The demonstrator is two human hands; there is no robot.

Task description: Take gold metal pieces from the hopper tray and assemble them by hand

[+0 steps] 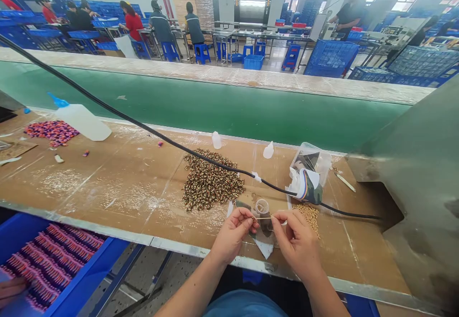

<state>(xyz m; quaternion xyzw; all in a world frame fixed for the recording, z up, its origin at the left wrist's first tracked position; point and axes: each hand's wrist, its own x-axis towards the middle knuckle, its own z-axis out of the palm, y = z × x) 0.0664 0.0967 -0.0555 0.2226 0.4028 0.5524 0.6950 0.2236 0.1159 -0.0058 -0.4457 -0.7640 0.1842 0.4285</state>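
Over workbench (107, 183) — left hand (233, 233), right hand (297, 243) pinching thin stick (263, 218), no legible writing

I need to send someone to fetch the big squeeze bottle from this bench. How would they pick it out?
Start at the long cardboard-covered workbench in front of the green conveyor belt and go to its far left end. The big squeeze bottle lies on its side there, just behind a purple pile of small parts. Unlike the two tiny white bottles mid-bench, it is large, with a blue nozzle.
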